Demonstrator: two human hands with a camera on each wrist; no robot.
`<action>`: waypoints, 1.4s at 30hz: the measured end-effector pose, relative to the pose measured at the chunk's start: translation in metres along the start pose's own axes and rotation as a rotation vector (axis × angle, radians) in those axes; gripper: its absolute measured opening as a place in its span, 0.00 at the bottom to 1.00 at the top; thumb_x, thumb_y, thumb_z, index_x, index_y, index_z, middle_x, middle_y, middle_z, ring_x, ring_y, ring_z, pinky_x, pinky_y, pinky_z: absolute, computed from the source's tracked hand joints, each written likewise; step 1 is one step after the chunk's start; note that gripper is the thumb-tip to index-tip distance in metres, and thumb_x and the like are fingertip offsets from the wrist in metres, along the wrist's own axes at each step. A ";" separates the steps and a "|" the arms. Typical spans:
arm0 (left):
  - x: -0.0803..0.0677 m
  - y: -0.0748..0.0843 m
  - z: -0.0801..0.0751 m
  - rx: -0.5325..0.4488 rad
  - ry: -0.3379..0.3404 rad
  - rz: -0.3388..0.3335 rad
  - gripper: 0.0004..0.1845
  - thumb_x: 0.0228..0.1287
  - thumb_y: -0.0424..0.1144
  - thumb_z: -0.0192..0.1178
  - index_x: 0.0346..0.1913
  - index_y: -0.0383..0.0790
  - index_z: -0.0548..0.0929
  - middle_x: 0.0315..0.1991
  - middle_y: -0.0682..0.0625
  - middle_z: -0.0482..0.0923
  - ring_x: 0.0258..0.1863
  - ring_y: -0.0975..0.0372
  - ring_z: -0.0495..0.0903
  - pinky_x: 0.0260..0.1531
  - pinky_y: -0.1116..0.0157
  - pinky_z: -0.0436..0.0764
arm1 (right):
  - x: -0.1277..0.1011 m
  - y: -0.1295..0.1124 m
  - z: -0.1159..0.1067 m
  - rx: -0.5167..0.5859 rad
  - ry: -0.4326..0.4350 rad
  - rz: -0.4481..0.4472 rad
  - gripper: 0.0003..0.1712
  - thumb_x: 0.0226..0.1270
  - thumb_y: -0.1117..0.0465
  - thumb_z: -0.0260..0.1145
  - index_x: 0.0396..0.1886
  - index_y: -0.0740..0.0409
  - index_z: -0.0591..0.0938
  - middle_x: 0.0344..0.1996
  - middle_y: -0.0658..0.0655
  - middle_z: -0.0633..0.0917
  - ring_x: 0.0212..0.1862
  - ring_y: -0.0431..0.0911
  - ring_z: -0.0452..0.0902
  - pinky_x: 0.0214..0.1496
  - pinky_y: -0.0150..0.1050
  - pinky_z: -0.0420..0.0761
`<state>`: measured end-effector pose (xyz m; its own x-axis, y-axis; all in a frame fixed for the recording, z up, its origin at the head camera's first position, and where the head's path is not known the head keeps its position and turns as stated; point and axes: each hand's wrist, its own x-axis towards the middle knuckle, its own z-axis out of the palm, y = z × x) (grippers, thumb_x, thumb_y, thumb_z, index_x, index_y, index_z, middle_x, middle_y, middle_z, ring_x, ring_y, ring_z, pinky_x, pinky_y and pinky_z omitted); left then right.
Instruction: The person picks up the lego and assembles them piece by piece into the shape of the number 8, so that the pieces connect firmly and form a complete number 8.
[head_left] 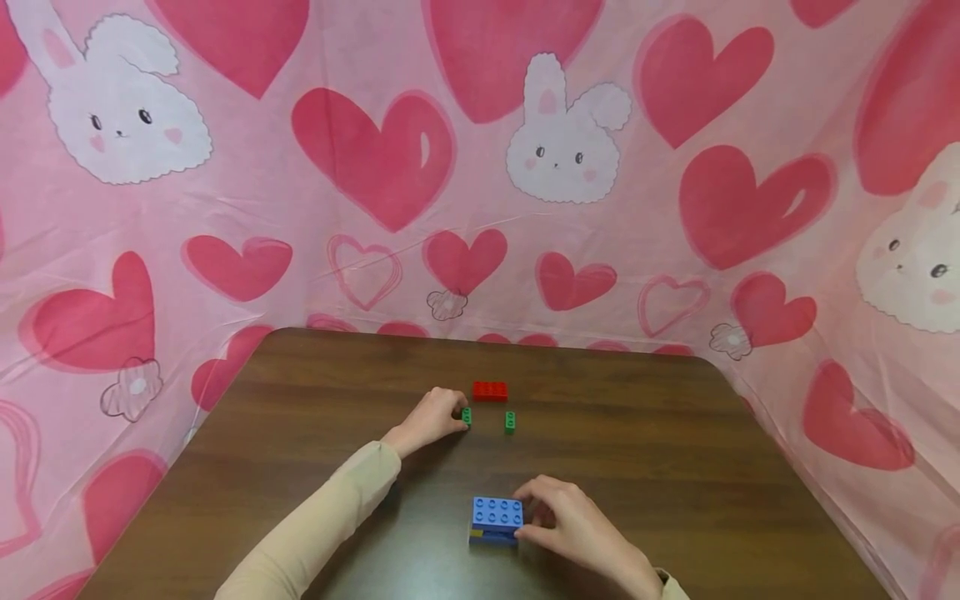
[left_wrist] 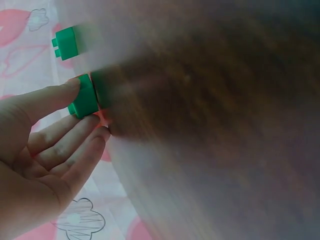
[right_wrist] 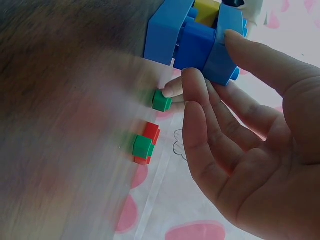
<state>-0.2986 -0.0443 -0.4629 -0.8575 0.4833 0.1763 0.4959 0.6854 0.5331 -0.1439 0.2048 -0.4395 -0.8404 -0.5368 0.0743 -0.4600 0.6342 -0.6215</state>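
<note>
Left hand (head_left: 433, 419) pinches a small green brick (head_left: 467, 416) between thumb and fingertips, brick resting on the brown table (head_left: 675, 467), near table centre. Second green brick (head_left: 510, 422) lies just at 3 o'clock of it, apart, untouched. Red brick (head_left: 490, 391) sits at 12 o'clock of the pair, near. Right hand (head_left: 573, 521) grips a blue block stack (head_left: 496, 519) at the table's 6 o'clock side, thumb and fingers curled round its right end; a yellow piece shows inside the stack in the right wrist view. No containers visible. Pink heart-and-bunny cloth (head_left: 480, 167) surrounds the table.
</note>
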 end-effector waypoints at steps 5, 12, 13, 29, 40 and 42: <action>-0.002 -0.001 -0.001 -0.007 -0.001 -0.021 0.11 0.55 0.33 0.73 0.41 0.33 0.86 0.34 0.45 0.86 0.30 0.61 0.77 0.39 0.58 0.85 | 0.001 -0.001 0.001 0.005 -0.009 0.009 0.17 0.59 0.56 0.75 0.47 0.51 0.83 0.38 0.47 0.84 0.31 0.28 0.73 0.32 0.27 0.78; -0.005 0.000 -0.002 -0.015 -0.007 -0.015 0.10 0.55 0.33 0.73 0.39 0.35 0.86 0.33 0.46 0.86 0.29 0.62 0.77 0.38 0.59 0.85 | 0.001 0.000 0.001 0.006 -0.009 0.009 0.17 0.59 0.55 0.75 0.47 0.51 0.83 0.38 0.46 0.84 0.31 0.29 0.73 0.32 0.26 0.77; -0.005 0.000 -0.003 -0.016 -0.010 -0.014 0.10 0.55 0.34 0.73 0.39 0.35 0.86 0.33 0.46 0.86 0.29 0.63 0.77 0.38 0.60 0.85 | 0.001 0.000 0.001 0.007 -0.009 0.007 0.17 0.59 0.55 0.75 0.47 0.51 0.83 0.38 0.46 0.84 0.31 0.29 0.73 0.32 0.26 0.77; -0.022 0.013 -0.013 -0.001 -0.058 0.026 0.13 0.53 0.35 0.74 0.41 0.35 0.86 0.35 0.44 0.87 0.31 0.60 0.80 0.40 0.59 0.85 | -0.001 0.001 0.001 0.013 0.008 -0.024 0.16 0.60 0.54 0.74 0.46 0.51 0.83 0.37 0.47 0.84 0.31 0.29 0.74 0.31 0.28 0.78; -0.038 0.030 -0.023 -0.018 -0.110 0.056 0.15 0.54 0.36 0.74 0.44 0.35 0.86 0.39 0.44 0.87 0.37 0.56 0.85 0.41 0.60 0.86 | -0.001 0.000 0.002 0.011 0.019 -0.034 0.16 0.59 0.55 0.75 0.46 0.51 0.83 0.37 0.47 0.84 0.30 0.27 0.73 0.31 0.28 0.79; -0.041 0.033 -0.025 -0.027 -0.120 0.060 0.15 0.54 0.36 0.74 0.44 0.35 0.86 0.39 0.44 0.87 0.37 0.55 0.85 0.41 0.60 0.86 | -0.001 0.000 0.001 0.017 0.014 -0.027 0.16 0.59 0.55 0.75 0.46 0.51 0.83 0.37 0.47 0.84 0.30 0.27 0.74 0.31 0.28 0.79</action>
<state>-0.2503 -0.0551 -0.4318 -0.8029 0.5861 0.1090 0.5408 0.6392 0.5467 -0.1426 0.2050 -0.4409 -0.8314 -0.5461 0.1022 -0.4781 0.6095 -0.6324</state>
